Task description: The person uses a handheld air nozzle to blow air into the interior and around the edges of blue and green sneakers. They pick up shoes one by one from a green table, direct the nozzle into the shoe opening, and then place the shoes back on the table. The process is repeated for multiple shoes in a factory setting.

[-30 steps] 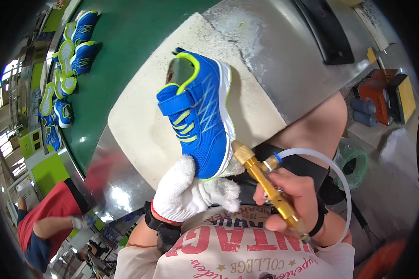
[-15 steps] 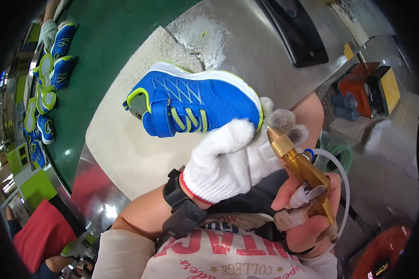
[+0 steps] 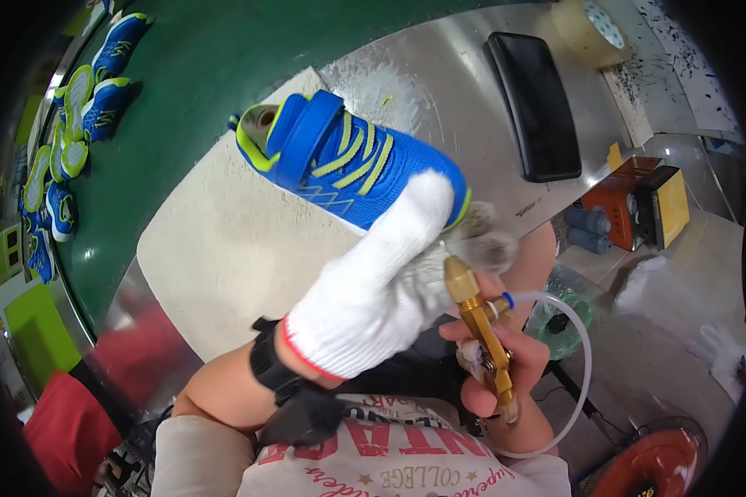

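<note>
Left hand: the left hand [image 3: 373, 290] is covered by a white glove with a red cuff; its fingers are closed on the toe of the shoe, the thumb laid over the top and the other fingers curled past the far side.
Shoe: the blue shoe [image 3: 340, 157] is held in the left fingers, its heel pointed away from them to the upper left; whether the board is touched cannot be told.
Right hand: the gun [image 3: 482, 327] is gripped by the bare fingers of the right hand [image 3: 526, 356].
Nozzle: it is aimed past the right fingers, just beside the glove; whether the glove is touched cannot be told.
Hose: a clear hose [image 3: 588, 356] is joined to the gun beside the right fingers and is looped to their right.
Board: the white board [image 3: 224, 257] is seen beneath and left of the left fingers.
Phone: a black phone [image 3: 540, 108] is placed beyond both hands' fingers, up to the right.
Belt: more shoes [image 3: 104, 108] are lined up on the green belt [image 3: 199, 83], well left of all fingers.
</note>
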### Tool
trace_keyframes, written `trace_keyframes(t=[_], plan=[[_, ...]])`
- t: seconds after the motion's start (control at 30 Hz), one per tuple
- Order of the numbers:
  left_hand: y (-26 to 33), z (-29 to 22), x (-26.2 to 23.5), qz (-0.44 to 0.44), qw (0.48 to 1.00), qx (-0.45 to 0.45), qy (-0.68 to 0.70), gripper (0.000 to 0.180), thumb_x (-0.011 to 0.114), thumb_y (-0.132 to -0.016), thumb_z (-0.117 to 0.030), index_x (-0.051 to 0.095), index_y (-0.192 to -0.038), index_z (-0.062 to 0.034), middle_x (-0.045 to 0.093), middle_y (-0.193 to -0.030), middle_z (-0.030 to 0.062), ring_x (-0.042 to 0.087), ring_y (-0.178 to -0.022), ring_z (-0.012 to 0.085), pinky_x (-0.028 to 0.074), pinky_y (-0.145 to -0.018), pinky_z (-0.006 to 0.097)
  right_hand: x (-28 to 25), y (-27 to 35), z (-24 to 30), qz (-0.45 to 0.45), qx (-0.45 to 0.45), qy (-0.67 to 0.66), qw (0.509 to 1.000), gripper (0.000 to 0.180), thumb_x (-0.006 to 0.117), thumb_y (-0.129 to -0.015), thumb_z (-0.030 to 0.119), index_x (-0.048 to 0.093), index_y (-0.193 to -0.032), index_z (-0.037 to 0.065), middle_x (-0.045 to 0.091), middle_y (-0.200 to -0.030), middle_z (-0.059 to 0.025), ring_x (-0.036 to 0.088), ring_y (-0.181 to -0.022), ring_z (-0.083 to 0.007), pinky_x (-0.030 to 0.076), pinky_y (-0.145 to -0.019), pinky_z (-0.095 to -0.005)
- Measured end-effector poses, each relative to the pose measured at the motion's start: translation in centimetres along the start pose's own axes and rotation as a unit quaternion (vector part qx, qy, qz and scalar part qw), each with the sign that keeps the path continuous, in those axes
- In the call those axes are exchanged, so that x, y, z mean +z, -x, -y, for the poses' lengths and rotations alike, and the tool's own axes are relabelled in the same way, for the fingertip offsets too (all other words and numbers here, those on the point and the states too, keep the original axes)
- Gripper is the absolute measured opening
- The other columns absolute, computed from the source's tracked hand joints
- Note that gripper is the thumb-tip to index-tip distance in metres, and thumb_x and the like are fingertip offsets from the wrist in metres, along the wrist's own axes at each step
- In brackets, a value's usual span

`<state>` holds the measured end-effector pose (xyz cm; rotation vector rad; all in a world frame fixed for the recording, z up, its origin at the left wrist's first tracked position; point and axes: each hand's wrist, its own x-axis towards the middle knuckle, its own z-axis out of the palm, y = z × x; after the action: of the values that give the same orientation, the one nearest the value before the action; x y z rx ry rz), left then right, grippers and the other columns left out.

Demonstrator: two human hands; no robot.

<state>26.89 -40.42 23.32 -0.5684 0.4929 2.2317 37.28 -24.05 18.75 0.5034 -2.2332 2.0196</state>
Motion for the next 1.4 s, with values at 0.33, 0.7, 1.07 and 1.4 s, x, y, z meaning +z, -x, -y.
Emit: trace_keyframes(t=[0.33,0.7,1.07,1.4], plan=[[3.1,-11.3,-4.6,-0.139,0.957,0.238,-0.092,0.045,0.057,-0.094,-0.026,0.044,-0.124,0.0047,0.056,-0.111,0.0184,0.059,-0.104,0.0356,0.052,-0.088,0.049,0.8,-6.6,-1.3,0.03,0.06,-0.109,0.992,0.07,0.06,-0.089,0.051,0.035,-0.126,-0.002,0.061,-0.103,-0.0171,0.061,-0.085,-0.0176,0.05,-0.073,-0.0288],[-10.4,-29.4,-4.6,-0.204,0.796,0.183,-0.539,0.05,0.053,-0.095,-0.043,0.052,-0.124,-0.0032,0.065,-0.082,0.0175,0.067,-0.072,0.0305,0.055,-0.065,0.04,2.1,-9.7,-3.2,-0.031,0.174,-0.138,0.975,0.054,0.052,-0.096,0.038,0.028,-0.124,-0.002,0.056,-0.108,-0.0181,0.06,-0.089,-0.0184,0.051,-0.069,-0.028],[8.6,-34.8,-13.4,-0.303,-0.005,0.322,-0.897,0.047,0.078,-0.069,-0.011,0.063,-0.114,-0.0087,0.064,-0.111,0.0115,0.059,-0.105,0.0321,0.047,-0.092,0.04,3.3,-9.9,-2.6,-0.038,0.161,-0.122,0.979,0.063,0.058,-0.093,0.039,0.027,-0.135,0.004,0.055,-0.112,-0.016,0.057,-0.085,-0.0154,0.049,-0.069,-0.0254],[14.5,-13.1,-9.2,-0.173,0.767,0.456,-0.417,0.057,0.08,-0.072,-0.001,0.054,-0.123,0.0016,0.062,-0.11,0.0114,0.062,-0.099,0.0189,0.052,-0.089,0.033,5.1,-8.2,2.1,0.011,0.157,0.085,0.984,0.057,0.053,-0.098,0.031,0.031,-0.141,0.0,0.055,-0.115,-0.0117,0.053,-0.097,-0.0158,0.042,-0.089,-0.0289]])
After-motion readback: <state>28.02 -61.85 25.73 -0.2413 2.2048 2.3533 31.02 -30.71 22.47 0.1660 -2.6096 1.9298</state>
